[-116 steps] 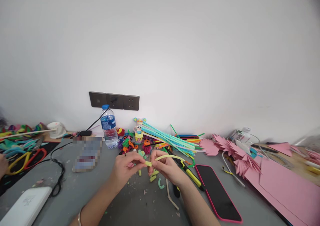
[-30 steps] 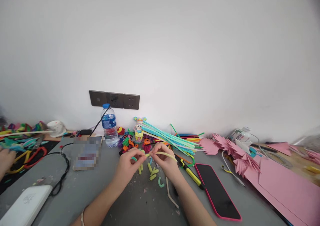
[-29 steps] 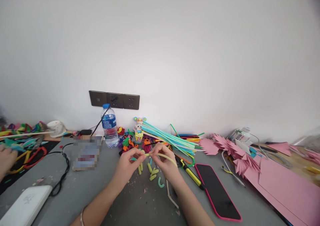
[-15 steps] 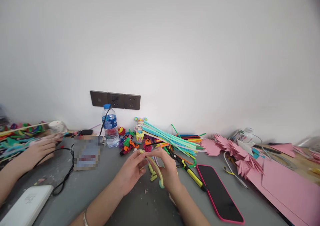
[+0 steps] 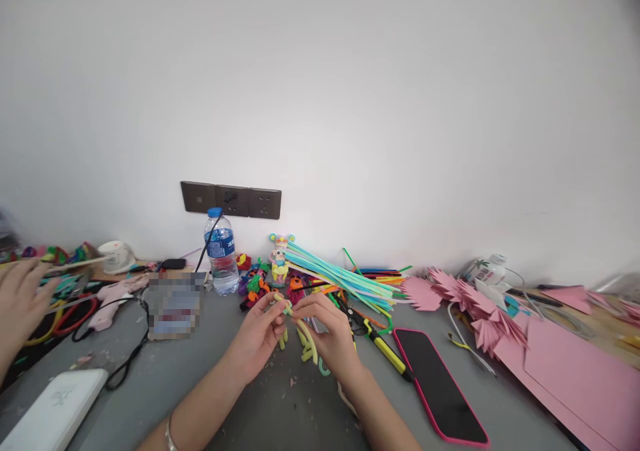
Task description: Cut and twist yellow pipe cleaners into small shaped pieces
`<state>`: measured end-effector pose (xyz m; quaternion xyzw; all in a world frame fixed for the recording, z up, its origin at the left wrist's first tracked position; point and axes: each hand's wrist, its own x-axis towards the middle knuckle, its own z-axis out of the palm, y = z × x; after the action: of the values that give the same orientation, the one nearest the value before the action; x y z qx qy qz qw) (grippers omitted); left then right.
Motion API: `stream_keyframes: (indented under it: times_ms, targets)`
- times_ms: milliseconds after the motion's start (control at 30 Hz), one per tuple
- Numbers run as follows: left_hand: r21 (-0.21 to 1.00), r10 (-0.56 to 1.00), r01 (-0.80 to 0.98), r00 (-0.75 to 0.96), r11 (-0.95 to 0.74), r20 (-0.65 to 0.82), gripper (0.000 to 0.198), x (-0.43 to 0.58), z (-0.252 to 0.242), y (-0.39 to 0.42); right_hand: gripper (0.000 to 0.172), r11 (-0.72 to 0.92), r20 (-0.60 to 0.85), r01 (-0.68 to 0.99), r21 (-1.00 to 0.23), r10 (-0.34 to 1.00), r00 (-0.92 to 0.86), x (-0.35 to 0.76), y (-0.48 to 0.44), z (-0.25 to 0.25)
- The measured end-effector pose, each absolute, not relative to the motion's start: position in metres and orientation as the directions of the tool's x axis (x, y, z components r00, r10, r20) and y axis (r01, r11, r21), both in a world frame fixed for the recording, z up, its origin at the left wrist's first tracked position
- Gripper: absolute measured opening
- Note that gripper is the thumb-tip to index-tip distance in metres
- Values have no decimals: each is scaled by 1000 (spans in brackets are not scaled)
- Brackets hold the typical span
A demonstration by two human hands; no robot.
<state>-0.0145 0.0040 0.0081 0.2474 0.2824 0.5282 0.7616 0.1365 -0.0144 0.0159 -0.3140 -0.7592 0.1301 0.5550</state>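
Close together over the grey table, both hands pinch a pale yellow pipe cleaner (image 5: 311,342). My left hand (image 5: 255,342) is closed on its twisted end, where a bit of light green shows between the fingertips. My right hand (image 5: 334,339) grips it farther along, and the loose end hangs below in a curve. Under the hands lie short yellow pipe cleaner pieces (image 5: 305,354) and a pale green loop (image 5: 323,368). Behind them stands a small colourful figurine (image 5: 279,264), beside bundled blue-green pipe cleaners (image 5: 340,274).
A water bottle (image 5: 221,254) stands at the back left. To the right are yellow-handled pliers (image 5: 387,351), a phone (image 5: 440,384) and pink paper (image 5: 580,371). At the left are a co-worker's hand (image 5: 20,301), a pink glue gun (image 5: 110,301) and a white power bank (image 5: 57,408).
My left fingers have shifted on the pipe cleaner, and its end now looks twisted. The hanging end has swung slightly left. The co-worker's hand has moved left, uncovering the glue gun.
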Motion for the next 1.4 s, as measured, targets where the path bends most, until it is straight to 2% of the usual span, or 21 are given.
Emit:
stream_keyframes:
  times_ms: [67,200,367,533,700,867,1033,1233,1400]
  targets:
    - [713,945,-626,278,316,-175,36,-16,8,4,8,752,740,305,-585,648,-179,138,-14,17]
    - [826,944,-484,286,290,-164,41,-19,9,3,11,648,628,186,-739,762,-160,144,-11,18]
    - [940,914,-279,400,195,-71,51,-22,16,0,19,497,473,20,-868,836,-279,152,-8,22]
    - [971,846,-144,525,190,-88,53,-27,20,0,21,269,314,-164,-949,849,-426,153,-11,26]
    - [975,816,-79,563,209,-129,50,-31,19,1,24,106,190,-203,-974,865,-463,153,-10,22]
    - [996,847,-5,526,92,-76,25,-30,16,3,26,103,154,-164,-981,928,-340,154,-3,14]
    - [997,908,70,420,-41,8,23,-25,13,5,26,146,173,-138,-980,961,-217,154,4,8]
    - [989,946,118,322,-91,48,20,-22,15,3,27,154,178,-131,-979,965,-194,152,5,4]
    - [944,936,235,320,-230,148,17,-26,7,5,26,146,165,-101,-984,963,-212,153,8,-1]
